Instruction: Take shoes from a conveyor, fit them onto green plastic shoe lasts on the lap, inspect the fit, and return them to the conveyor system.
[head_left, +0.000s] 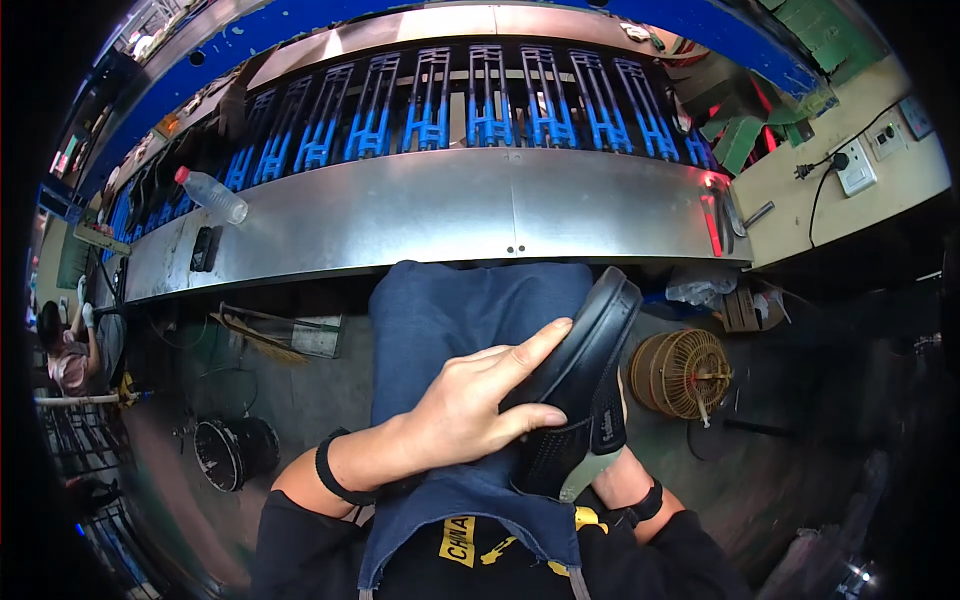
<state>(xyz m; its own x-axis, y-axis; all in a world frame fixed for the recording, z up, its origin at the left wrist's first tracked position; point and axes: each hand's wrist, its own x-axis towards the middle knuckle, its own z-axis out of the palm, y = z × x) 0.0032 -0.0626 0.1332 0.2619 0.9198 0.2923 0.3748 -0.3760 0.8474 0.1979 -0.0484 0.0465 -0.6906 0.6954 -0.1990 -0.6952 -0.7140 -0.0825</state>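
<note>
From the head camera I look down on a black shoe (pixel 578 385) held over the lap, above a blue apron (pixel 450 320) that drapes the knees. The shoe stands tilted, its toe end pointing up toward the metal ledge (pixel 450 210) and its heel end low, near the chest, where a pale grey patch of sole shows. My left hand (pixel 470 405) lies across the shoe's near side: the forefinger stretches out flat along the upper edge while the thumb presses in below, so the shoe is pinched between them. The right hand (pixel 615 470) sits beneath and behind the shoe, almost wholly hidden by it; I cannot tell how its fingers are set, though the wrist with its dark band shows just under the heel. Both hands touch the shoe, left on top, right underneath.

Beyond the ledge runs a row of blue racks (pixel 480 110). A clear plastic bottle (pixel 212 194) with a red cap lies on the ledge at left. A round wire fan guard (pixel 682 372) rests on the floor to the right of the shoe.
</note>
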